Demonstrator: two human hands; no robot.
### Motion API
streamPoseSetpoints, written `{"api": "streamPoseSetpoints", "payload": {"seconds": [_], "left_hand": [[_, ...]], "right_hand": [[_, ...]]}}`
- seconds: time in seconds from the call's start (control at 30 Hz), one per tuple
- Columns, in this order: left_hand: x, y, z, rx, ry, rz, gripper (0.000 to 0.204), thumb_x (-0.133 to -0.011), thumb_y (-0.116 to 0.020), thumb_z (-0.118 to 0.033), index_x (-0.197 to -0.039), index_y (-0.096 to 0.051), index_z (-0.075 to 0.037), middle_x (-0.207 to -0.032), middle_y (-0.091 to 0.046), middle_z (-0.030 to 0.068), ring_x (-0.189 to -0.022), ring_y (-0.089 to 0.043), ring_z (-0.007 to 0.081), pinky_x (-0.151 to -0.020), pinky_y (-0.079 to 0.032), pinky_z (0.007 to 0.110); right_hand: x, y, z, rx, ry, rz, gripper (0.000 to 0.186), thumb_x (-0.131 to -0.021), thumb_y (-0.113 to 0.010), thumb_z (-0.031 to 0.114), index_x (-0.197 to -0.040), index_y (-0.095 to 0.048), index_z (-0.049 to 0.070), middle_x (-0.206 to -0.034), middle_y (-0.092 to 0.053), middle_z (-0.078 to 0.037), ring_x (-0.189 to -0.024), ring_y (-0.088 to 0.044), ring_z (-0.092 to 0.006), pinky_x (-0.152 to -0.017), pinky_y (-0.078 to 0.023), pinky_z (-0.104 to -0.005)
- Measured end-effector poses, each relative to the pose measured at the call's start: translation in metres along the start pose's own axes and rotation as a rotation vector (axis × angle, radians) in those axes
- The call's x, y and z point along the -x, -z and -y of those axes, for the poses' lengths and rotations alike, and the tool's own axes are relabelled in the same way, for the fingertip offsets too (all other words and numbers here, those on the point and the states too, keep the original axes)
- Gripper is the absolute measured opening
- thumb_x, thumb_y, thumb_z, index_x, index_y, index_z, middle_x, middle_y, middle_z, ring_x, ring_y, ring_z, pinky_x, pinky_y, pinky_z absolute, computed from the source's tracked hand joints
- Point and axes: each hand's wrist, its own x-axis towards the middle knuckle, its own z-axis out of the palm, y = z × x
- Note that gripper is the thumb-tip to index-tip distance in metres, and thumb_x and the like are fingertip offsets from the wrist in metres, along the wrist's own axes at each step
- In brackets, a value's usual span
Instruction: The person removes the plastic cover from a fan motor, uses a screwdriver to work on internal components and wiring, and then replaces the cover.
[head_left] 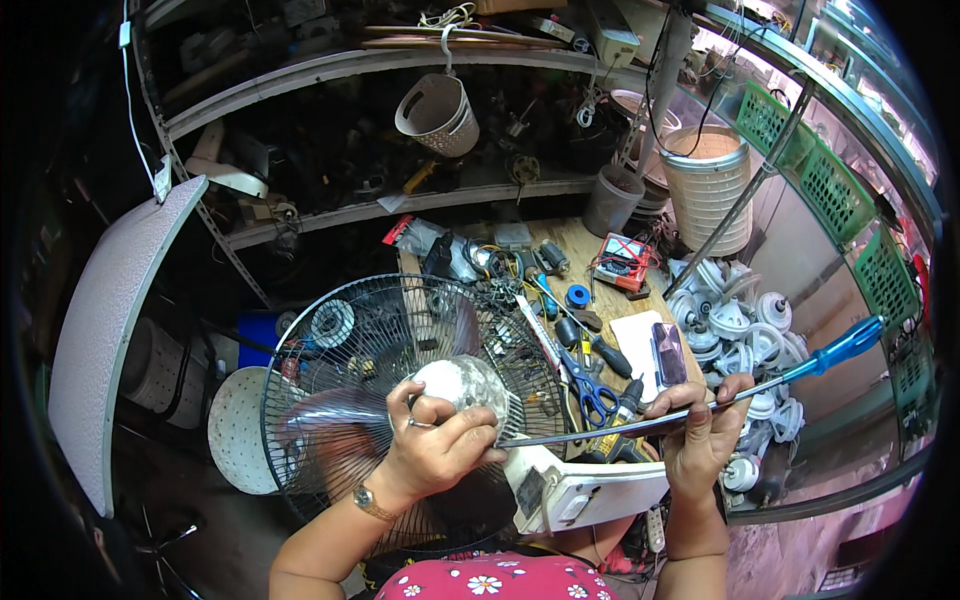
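2 hands, 1 fan [400, 400], left hand [435, 445] grips motor hub [462, 385], right hand [705, 425] holds 1 blue-handled screwdriver [720, 395]

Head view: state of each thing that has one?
Left hand: closed on the round fan hub.
Right hand: closed on the blue-handled screwdriver, tip toward the hub.
Fan grille: mounted, blades behind it.
Scissors: lying shut on the bench.
Hanging white basket: tilted.

Cluttered metal shelves [330, 70], wooden workbench [585, 245], green baskets [835, 190], bright daylight
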Motion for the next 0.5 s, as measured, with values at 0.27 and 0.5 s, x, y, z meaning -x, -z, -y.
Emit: {"api": "streamPoseSetpoints", "payload": {"seconds": [0.27,0.5], "left_hand": [[0.003,-0.001,0.001,0.023,0.009,0.001,0.028,-0.075,-0.068,-0.047,-0.076,-0.061,-0.02,-0.091,-0.067,-0.0124,-0.081,-0.045,0.0155,-0.094,-0.028,0.045],[0.001,0.0,0.001,0.037,0.012,0.015,0.029,-0.078,-0.065,-0.048,-0.08,-0.06,-0.019,-0.092,-0.067,-0.0114,-0.082,-0.045,0.0161,-0.093,-0.029,0.044]], "right_hand": [[0.004,0.001,-0.007,-0.156,-0.066,-0.015,0.029,-0.098,-0.051,0.017,-0.101,-0.023,0.013,-0.073,-0.059,-0.015,-0.068,-0.068,-0.0262,-0.054,-0.062,-0.0416],[0.006,0.001,-0.02,-0.23,-0.175,-0.103,0.026,-0.099,-0.051,0.02,-0.104,-0.027,0.012,-0.072,-0.06,-0.015,-0.059,-0.066,-0.0249,-0.049,-0.06,-0.0379]]}}
